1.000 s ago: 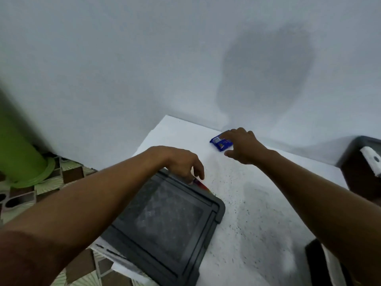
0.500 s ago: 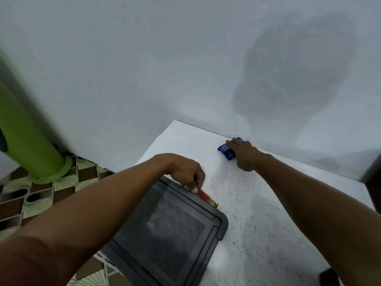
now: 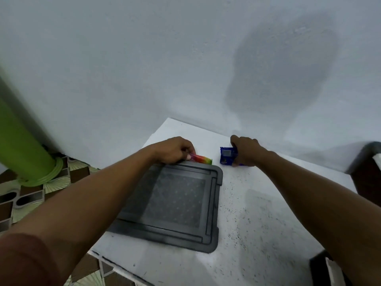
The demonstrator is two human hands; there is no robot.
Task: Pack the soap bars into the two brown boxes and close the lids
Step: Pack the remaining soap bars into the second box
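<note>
Arms reach forward over a white speckled counter (image 3: 268,223), each hand on one soap bar. The left hand (image 3: 175,151) pinches the end of a rainbow-wrapped bar (image 3: 203,159) between thumb and fingertips, at the far edge of a dark grey lid (image 3: 175,203). The right hand (image 3: 246,151) curls around a blue-wrapped bar (image 3: 226,155), which sticks out to that hand's left, between the two hands. The hands are apart, with a small gap between the bars. The lid lies flat on the counter beneath the left forearm, off any box. Beyond the right forearm, at the picture's edge, part of a dark box (image 3: 369,172) shows; a second dark corner (image 3: 317,265) shows under the right elbow. Their insides are hidden, so the number of bars packed cannot be told. Packing looks under way: these two bars are not yet boxed, and at least this lid is not yet closed.
</note>
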